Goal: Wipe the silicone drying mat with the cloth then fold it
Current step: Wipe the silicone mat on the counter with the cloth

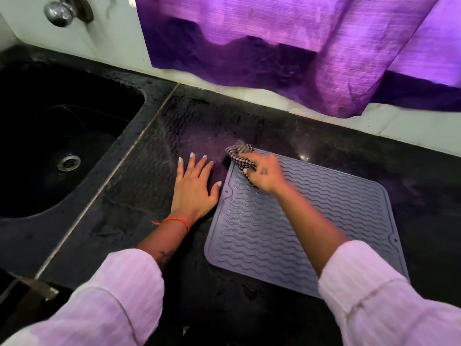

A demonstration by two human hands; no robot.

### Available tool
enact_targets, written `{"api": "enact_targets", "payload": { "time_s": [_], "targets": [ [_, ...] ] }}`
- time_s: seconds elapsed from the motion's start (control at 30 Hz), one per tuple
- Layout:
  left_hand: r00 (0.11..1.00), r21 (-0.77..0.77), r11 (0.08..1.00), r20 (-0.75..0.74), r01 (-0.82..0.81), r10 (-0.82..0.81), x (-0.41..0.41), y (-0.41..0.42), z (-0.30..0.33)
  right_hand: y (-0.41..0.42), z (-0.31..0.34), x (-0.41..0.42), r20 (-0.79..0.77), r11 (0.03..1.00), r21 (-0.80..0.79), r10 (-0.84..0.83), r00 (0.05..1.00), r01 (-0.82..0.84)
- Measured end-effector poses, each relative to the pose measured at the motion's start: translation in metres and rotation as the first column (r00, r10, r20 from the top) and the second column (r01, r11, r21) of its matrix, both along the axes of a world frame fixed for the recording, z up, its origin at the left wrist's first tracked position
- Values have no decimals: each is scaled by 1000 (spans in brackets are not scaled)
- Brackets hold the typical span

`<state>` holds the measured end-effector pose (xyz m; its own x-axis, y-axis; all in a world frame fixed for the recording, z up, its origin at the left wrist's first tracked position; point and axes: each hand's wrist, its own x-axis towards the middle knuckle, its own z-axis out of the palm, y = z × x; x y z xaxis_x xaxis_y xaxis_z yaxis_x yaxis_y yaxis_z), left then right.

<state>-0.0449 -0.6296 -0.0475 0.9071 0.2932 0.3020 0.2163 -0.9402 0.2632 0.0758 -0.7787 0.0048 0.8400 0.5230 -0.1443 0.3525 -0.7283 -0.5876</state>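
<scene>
Head view: wiping step; right hand (265, 174) grips cloth (240, 152) at mat's (311, 221) 11 o'clock corner, left hand (193, 188) spread flat on counter (139, 171); next, wipe toward 5 o'clock.

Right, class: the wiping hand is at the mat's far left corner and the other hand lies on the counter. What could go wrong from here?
1. The left hand lies flat on the counter beside the mat, apparently not on it, so the mat may slide under the wiping.
2. The right hand holds the cloth bunched, partly past the mat's corner, so ridges may be missed.
3. The sink sits left; a shifting mat could drift towards it.
</scene>
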Motion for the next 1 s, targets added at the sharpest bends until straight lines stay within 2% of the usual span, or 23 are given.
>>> {"api": "enact_targets", "payload": {
  "time_s": [0.03,0.1,0.23,0.3,0.4,0.57,0.73,0.87,0.93,1.0],
  "targets": [
    [1000,-2,1000,0,-1,1,0,0,0,4,-3,-4,84,994,-102,54,995,-46],
    [1000,-8,1000,-1,1,-1,0,0,1,7,2,-4,161,979,-188,109,981,-78],
    [1000,-7,1000,19,5,-5,-1,0,1,4,14,-2,156,939,-290,238,959,-186],
    [1000,-18,1000,27,3,-2,0,0,1,-2,5,-29,222,906,-362,310,924,-217],
    [1000,-26,1000,21,2,-1,1,-1,2,-11,-8,-57,331,924,-353,272,904,-149],
    [1000,-33,999,31,2,-1,-2,-1,3,-4,15,-39,179,888,-390,332,926,-243],
    [999,-52,999,33,1,1,0,-2,3,-16,2,-72,302,918,-350,297,906,-184],
    [999,-64,998,33,4,-2,-1,-2,4,-13,13,-52,179,915,-299,331,926,-269],
    [999,-64,998,38,0,2,-2,-2,4,-22,19,-45,27,940,-152,313,949,-306],
    [999,-63,998,46,-2,5,-2,-2,5,-39,23,-45,-259,964,109,263,929,-243]
  ]
}}
